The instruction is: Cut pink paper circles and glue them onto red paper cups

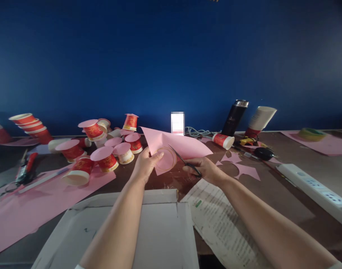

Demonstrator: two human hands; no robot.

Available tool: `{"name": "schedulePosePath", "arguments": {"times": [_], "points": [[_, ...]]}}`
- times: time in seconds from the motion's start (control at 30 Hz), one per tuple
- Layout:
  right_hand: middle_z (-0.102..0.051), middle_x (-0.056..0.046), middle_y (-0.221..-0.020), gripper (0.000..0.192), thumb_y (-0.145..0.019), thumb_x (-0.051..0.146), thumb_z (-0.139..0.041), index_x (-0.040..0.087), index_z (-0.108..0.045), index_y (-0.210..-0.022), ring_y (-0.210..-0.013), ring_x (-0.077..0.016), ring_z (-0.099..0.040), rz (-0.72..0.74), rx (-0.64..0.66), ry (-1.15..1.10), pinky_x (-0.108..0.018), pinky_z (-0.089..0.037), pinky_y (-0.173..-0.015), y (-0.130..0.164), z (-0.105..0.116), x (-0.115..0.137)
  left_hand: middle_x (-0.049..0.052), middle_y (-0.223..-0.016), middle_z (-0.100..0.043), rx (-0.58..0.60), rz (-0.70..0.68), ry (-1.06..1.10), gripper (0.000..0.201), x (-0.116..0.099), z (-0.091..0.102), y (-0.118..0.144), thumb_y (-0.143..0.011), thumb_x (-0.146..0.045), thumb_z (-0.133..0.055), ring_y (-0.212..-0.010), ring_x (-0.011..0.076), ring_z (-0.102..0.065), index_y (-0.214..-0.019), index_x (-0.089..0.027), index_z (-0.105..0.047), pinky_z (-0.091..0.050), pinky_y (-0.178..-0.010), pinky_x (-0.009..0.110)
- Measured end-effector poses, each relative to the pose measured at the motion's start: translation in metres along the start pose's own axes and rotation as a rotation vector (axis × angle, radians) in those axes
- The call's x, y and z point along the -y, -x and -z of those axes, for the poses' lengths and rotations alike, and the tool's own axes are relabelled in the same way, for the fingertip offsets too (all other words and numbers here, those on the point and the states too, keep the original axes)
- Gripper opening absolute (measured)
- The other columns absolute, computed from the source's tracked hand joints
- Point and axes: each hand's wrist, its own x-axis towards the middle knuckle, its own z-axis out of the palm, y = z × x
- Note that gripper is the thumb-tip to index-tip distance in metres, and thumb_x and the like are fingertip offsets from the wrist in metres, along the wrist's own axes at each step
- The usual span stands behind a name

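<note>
A sheet of pink paper is held up over the table, with a circle drawn on its lower left part. My left hand grips the sheet's left edge beside the circle, thumb on top. In my right hand is a pair of scissors, fingers closed round the dark handles. Its blades point up and left into the paper, close to the circle's right side. Left of my hands stand several red paper cups topped with pink paper discs. Pink paper scraps lie right of my right hand.
An open white box and a printed sheet lie in front. To the right are a power strip, a computer mouse and a black flask. Stacked cups and a large pink sheet are at left.
</note>
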Motion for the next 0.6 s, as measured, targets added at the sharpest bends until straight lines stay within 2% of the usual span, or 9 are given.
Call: {"name": "schedulePosePath", "arguments": {"times": [0.17, 0.43, 0.6], "points": [[-0.051, 0.003, -0.056, 0.036, -0.074, 0.046, -0.074, 0.011, -0.068, -0.085, -0.05, -0.0073, -0.044, -0.016, 0.012, 0.041, -0.023, -0.029, -0.048, -0.0004, 0.0031, -0.0032, 0.008, -0.103, -0.072, -0.016, -0.012, -0.039, 0.049, -0.0019, 0.0007, 0.0005, -0.065, -0.038, -0.077, -0.094, 0.025, -0.065, -0.107, -0.015, -0.067, -0.049, -0.084, 0.034], [-0.054, 0.002, -0.058, 0.038, -0.074, 0.051, -0.073, 0.014, -0.063, -0.075, -0.052, -0.0081, -0.046, -0.016, 0.038, 0.007, -0.023, -0.03, -0.048, -0.0013, 0.0008, -0.0066, 0.008, -0.102, -0.072, -0.01, -0.022, -0.087, 0.048, -0.0049, 0.0, 0.0017, -0.068, -0.036, -0.074, -0.092, 0.0245, -0.065, -0.11, -0.015, -0.066, -0.048, -0.08, 0.032], [-0.05, 0.003, -0.058, 0.042, -0.076, 0.056, -0.069, 0.015, -0.059, -0.071, -0.051, -0.0083, -0.045, -0.033, 0.065, -0.017, -0.022, -0.031, -0.047, -0.0006, 0.0004, -0.0078, 0.007, -0.104, -0.072, -0.014, -0.047, -0.174, 0.045, -0.0018, 0.0005, 0.001, -0.07, -0.036, -0.073, -0.096, 0.0258, -0.064, -0.11, -0.016, -0.066, -0.048, -0.082, 0.034]]}}
